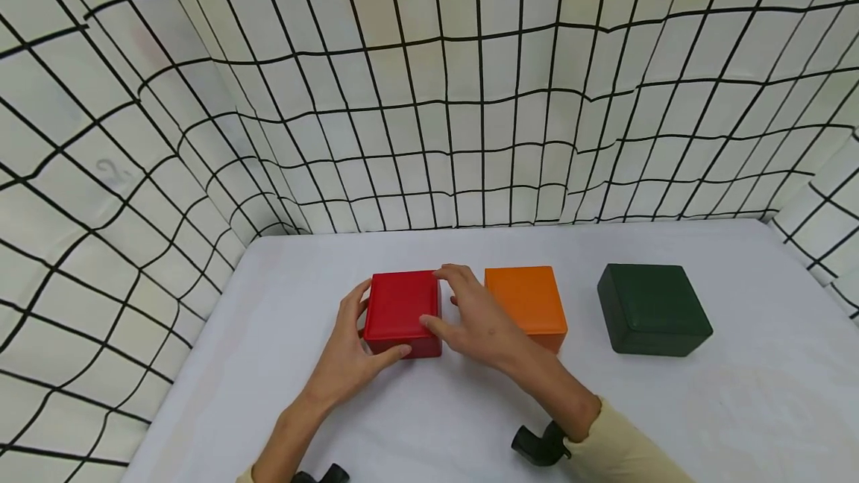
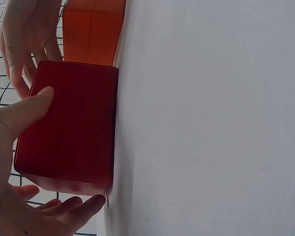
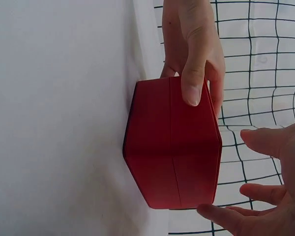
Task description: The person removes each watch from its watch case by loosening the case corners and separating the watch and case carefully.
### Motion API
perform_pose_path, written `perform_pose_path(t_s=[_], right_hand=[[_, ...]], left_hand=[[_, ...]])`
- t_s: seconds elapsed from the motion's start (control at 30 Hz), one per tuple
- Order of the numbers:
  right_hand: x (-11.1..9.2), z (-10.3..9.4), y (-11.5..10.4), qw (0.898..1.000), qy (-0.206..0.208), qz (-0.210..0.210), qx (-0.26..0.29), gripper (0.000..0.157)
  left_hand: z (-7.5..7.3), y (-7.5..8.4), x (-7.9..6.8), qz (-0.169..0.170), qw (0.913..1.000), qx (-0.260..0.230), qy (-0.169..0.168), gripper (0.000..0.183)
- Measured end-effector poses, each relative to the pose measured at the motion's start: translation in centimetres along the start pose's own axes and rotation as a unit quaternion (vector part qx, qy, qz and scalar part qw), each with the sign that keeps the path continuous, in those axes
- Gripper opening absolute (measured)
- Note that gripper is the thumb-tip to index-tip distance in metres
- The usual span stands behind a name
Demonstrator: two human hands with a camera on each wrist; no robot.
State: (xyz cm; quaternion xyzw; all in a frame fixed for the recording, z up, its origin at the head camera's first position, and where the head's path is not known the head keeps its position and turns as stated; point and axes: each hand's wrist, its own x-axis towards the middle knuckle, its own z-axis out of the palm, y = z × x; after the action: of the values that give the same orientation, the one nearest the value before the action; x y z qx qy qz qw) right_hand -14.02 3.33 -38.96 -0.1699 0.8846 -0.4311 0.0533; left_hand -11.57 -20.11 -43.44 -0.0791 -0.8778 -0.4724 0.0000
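Note:
A closed red box (image 1: 400, 308) with a seam round its sides sits on the white table, left of centre in the head view. My left hand (image 1: 345, 364) holds it at the near left corner, thumb (image 2: 39, 105) on the front face and fingers along the left side. Over the box's right side is my right hand (image 1: 479, 323). Its index fingertip (image 3: 206, 210) is at the far right edge, touching or very close. In the right wrist view, the right thumb (image 3: 265, 140) stands off the box. Its fingers are loosely bent.
An orange box (image 1: 526, 293) stands just right of the red one, partly behind my right hand. Further right is a dark green box (image 1: 654, 308). White sheeting with a black net (image 1: 436, 95) rises behind and beside the table (image 1: 429, 423).

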Motion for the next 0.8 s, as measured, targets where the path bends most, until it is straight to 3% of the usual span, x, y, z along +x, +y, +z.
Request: perform_pose_path(t_s=[0.23,0.8], right_hand=[[0.5,1.2,-0.2,1.000,-0.007,-0.007,-0.003,0.083],[1.1,2.9,0.4,0.997,-0.007,-0.016,0.075,0.094]], left_hand=[[-0.2,-0.3,-0.1,0.011,0.9999,0.006,-0.002,0.114],[-0.7,-1.2,0.4,0.025,0.9985,-0.044,-0.019,0.112]])
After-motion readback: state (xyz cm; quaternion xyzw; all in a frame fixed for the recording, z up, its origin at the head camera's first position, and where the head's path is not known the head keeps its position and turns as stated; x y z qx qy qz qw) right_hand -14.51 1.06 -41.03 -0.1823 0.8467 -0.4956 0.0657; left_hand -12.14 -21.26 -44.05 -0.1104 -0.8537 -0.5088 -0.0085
